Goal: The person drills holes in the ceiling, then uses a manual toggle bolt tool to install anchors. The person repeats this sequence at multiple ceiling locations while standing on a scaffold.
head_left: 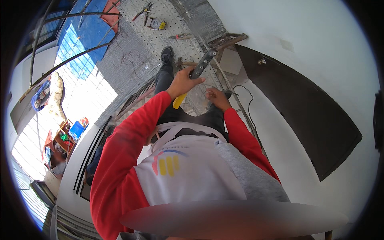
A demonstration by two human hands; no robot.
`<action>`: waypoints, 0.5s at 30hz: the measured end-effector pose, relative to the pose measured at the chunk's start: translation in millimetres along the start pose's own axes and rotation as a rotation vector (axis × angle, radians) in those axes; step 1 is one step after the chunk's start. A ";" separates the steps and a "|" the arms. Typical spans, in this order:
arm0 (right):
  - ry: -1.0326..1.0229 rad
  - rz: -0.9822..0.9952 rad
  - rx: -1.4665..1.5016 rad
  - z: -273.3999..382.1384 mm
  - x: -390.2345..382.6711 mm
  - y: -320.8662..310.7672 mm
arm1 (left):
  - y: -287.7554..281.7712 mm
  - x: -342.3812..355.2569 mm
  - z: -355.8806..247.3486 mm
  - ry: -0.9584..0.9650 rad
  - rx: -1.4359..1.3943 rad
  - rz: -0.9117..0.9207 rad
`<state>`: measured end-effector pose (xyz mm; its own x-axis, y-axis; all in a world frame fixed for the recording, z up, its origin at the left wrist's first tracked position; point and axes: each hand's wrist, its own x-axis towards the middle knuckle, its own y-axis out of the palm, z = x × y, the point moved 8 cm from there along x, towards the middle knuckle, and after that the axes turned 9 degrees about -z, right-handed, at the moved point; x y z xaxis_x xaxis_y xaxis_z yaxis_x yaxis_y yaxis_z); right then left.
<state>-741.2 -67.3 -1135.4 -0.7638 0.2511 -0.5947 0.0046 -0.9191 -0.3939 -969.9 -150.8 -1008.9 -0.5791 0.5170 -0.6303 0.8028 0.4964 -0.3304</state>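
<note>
My left hand (185, 83) is closed on the lower end of a dark bar (203, 64) that has several shiny round spots along its face. The bar slants up and to the right, away from my fingers. A yellow flat piece (179, 101) shows just below my left wrist; what holds it is hidden. My right hand (217, 99) is apart from the bar, to its lower right. Its fingers are curled together, and anything in them is too small to make out. Beside the bar, a hammer (181, 63) with a wooden handle lies on the perforated platform.
Red-handled pliers (182, 36), another hand tool (141, 12) and an open small box (155, 24) lie farther up the platform (168, 24). Scaffold bars (224, 72) stand at the right, before a dark door (296, 104). A loose cable (250, 100) hangs there. Blue sheeting (86, 36) lies far left.
</note>
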 end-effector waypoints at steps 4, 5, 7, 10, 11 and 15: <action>0.158 0.126 0.149 -31.7 -12.1 46.8 | -3.8 22.0 43.1 -0.134 -0.105 0.022; 0.196 0.146 0.186 -35.3 -16.2 51.3 | -1.4 24.0 54.0 -0.188 -0.135 0.039; 0.222 0.161 0.266 -35.6 -22.4 52.1 | 0.0 28.0 67.8 -0.207 -0.179 0.026; 0.187 0.145 0.237 -31.8 -26.9 42.8 | 6.0 29.1 86.3 -0.253 -0.227 0.043; 0.111 0.128 0.197 -26.8 -25.9 39.2 | 8.1 28.7 91.3 -0.270 -0.241 0.054; 0.295 0.169 0.247 -46.4 -29.2 44.1 | 9.2 28.5 98.3 -0.199 -0.211 0.046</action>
<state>-688.7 -101.1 -1168.0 -0.5477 0.1338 -0.8259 -0.0688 -0.9910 -0.1149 -965.0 -200.0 -1099.0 -0.4868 0.4055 -0.7737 0.7680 0.6207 -0.1579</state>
